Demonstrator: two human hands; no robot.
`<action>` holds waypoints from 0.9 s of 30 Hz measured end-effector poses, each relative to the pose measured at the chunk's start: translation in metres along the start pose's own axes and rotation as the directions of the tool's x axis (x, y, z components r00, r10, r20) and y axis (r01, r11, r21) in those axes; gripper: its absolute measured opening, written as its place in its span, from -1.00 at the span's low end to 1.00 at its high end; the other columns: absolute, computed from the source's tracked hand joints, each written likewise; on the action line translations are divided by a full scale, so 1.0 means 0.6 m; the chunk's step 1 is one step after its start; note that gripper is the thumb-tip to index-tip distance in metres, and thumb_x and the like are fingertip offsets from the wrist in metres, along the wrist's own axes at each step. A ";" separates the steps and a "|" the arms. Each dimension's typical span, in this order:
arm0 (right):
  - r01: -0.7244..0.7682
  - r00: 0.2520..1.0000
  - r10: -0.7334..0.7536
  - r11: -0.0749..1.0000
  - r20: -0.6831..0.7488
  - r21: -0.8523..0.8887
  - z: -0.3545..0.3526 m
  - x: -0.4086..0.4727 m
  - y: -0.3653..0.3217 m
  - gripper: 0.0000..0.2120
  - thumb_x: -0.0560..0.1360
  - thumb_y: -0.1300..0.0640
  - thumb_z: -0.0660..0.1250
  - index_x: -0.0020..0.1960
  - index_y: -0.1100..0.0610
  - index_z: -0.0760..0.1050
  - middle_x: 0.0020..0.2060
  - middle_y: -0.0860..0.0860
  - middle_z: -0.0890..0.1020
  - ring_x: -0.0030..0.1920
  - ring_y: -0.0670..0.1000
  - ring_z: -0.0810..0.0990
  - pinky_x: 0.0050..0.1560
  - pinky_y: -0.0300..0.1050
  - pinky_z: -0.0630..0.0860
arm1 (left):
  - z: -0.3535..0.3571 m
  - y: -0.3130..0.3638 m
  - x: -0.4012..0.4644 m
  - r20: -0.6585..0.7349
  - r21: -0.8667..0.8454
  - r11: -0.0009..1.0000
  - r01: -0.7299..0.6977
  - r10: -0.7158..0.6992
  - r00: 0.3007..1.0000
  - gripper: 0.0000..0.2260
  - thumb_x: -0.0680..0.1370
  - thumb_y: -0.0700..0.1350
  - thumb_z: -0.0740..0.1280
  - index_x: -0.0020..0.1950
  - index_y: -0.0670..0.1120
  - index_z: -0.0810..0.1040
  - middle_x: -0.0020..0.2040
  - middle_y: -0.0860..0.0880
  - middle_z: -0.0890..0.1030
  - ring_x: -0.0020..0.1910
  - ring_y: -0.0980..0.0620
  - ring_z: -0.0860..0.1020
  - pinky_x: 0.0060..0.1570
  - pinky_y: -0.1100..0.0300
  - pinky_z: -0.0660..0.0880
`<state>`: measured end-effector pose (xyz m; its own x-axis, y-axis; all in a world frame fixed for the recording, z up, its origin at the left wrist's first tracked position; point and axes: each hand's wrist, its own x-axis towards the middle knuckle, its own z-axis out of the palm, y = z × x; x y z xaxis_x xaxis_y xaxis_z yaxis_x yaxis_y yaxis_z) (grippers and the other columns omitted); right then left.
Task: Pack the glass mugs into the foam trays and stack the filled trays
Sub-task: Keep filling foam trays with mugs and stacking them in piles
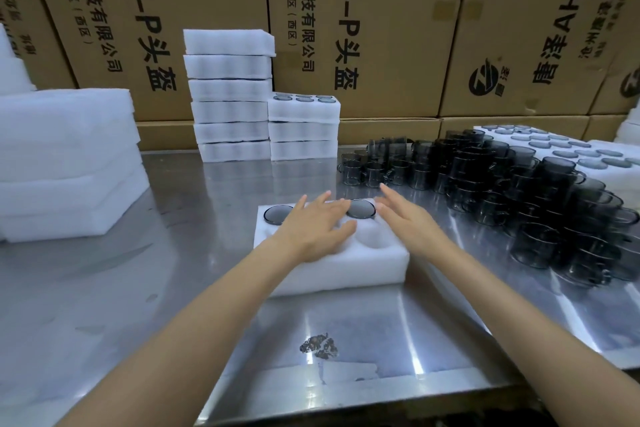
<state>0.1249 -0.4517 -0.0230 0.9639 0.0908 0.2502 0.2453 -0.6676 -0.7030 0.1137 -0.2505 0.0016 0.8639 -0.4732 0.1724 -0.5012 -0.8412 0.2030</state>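
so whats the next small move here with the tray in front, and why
Probably reach the right hand over to the loose glass mugs and bring one back. The foam tray shows two mugs seated in its far row, yet the near right pocket is empty. Both hands are open and hold nothing, with the left hand resting flat on the tray.

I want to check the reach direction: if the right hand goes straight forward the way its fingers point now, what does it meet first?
Probably the loose glass mugs at the near-left edge of the pile; the right hand points up-left toward them, empty, though depth is uncertain.
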 end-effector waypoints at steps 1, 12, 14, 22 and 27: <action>-0.004 0.994 -0.006 0.996 -0.111 -0.091 -0.009 0.003 0.005 -0.53 0.59 -0.06 0.13 0.49 -0.06 0.21 0.32 -0.13 0.47 0.35 -0.06 0.37 0.34 -0.01 0.30 | 0.000 0.000 -0.003 -0.098 -0.036 0.999 -0.005 0.002 0.995 -0.56 0.64 0.06 0.04 0.50 -0.03 0.24 0.46 0.03 0.33 0.51 0.05 0.09 0.46 0.02 -0.06; -0.647 0.691 0.287 0.653 -0.663 -0.392 -0.220 0.049 0.087 -0.58 0.56 0.04 0.16 0.28 0.32 0.36 0.22 0.28 0.47 0.29 0.26 0.34 0.20 0.14 0.33 | 0.001 0.003 -0.017 -0.411 -0.174 0.982 -0.072 -0.006 0.912 -0.74 0.63 -0.01 0.12 0.13 -0.04 0.56 0.08 0.08 0.55 0.05 0.03 0.47 0.02 0.09 0.40; -0.658 0.718 0.356 0.628 -0.598 -0.415 -0.226 0.048 0.103 -0.63 0.58 0.07 0.16 0.26 0.31 0.36 0.20 0.28 0.48 0.26 0.27 0.36 0.14 0.13 0.38 | 0.002 0.003 -0.017 -0.393 -0.199 0.978 -0.063 -0.020 0.919 -0.74 0.63 0.00 0.11 0.11 -0.02 0.56 0.06 0.09 0.54 0.04 0.05 0.47 -0.01 0.10 0.41; -0.583 0.727 0.274 0.731 -0.630 -0.355 -0.227 0.042 0.095 -0.71 0.54 0.23 0.28 0.24 0.08 0.54 0.11 0.17 0.61 0.11 0.25 0.55 -0.01 0.05 0.49 | -0.002 -0.004 -0.014 -0.412 -0.259 0.962 -0.086 -0.029 0.911 -0.76 0.63 -0.02 0.12 0.10 -0.02 0.56 0.05 0.09 0.54 0.08 0.06 0.47 0.04 0.10 0.41; -0.218 0.800 -0.027 0.917 -0.600 -0.333 -0.201 0.019 0.016 -0.82 0.54 0.14 0.31 0.12 0.08 0.58 0.02 0.03 0.66 0.04 0.11 0.59 -0.04 0.04 0.54 | -0.017 -0.013 -0.018 -0.536 -0.485 0.863 -0.143 -0.164 0.828 -0.83 0.61 -0.10 0.19 0.04 0.05 0.57 0.02 0.17 0.52 -0.01 0.32 0.46 -0.07 0.44 0.36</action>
<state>0.1260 -0.5462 0.0532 0.7023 -0.3523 0.6185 -0.0198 -0.8782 -0.4778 0.1076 -0.2361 0.0080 0.7718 -0.1134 0.6257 -0.5793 -0.5312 0.6183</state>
